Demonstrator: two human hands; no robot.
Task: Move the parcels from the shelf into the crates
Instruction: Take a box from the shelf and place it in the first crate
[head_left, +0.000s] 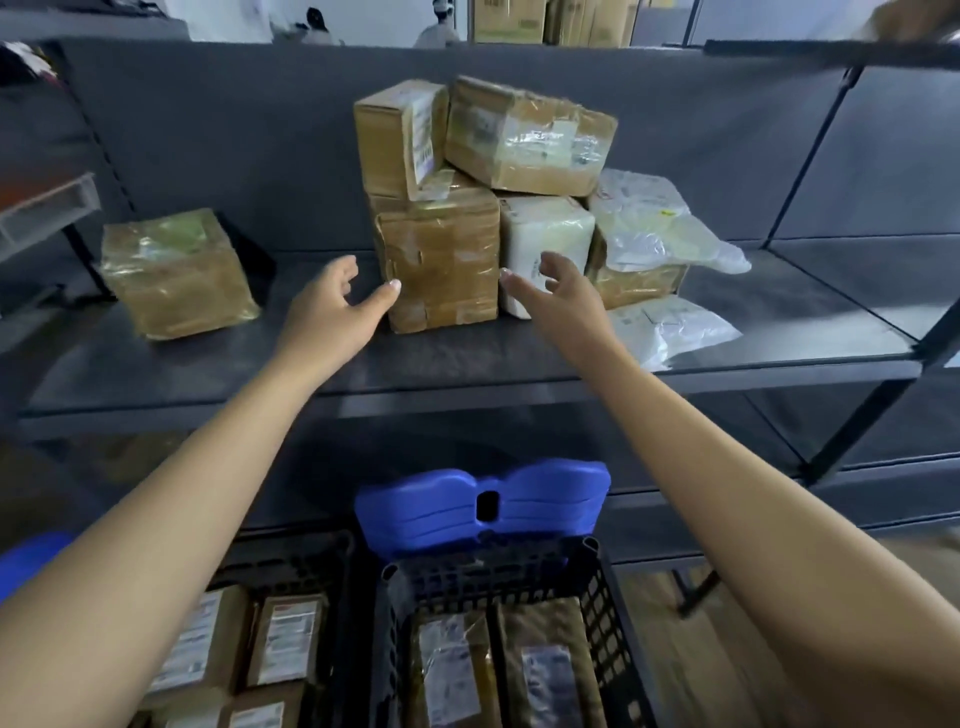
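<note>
A pile of parcels stands on the dark shelf (467, 358). At its front is a taped brown box (441, 260), with two more brown boxes (400, 135) (530, 135) stacked on top. A white parcel (545, 234) sits to its right. My left hand (337, 306) is open, its thumb tip touching the brown box's left edge. On the other side my right hand (556, 291) is open too, fingertips just beside the box's right edge, in front of the white parcel. Below, two dark crates (597, 597) (311, 566) hold labelled parcels.
A lone taped box (176, 275) sits at the shelf's left. White plastic mailer bags (649, 223) (670, 327) lie right of the pile, over a brown box (639, 283). A blue plastic piece (478, 509) stands behind the right crate. People stand beyond the shelf.
</note>
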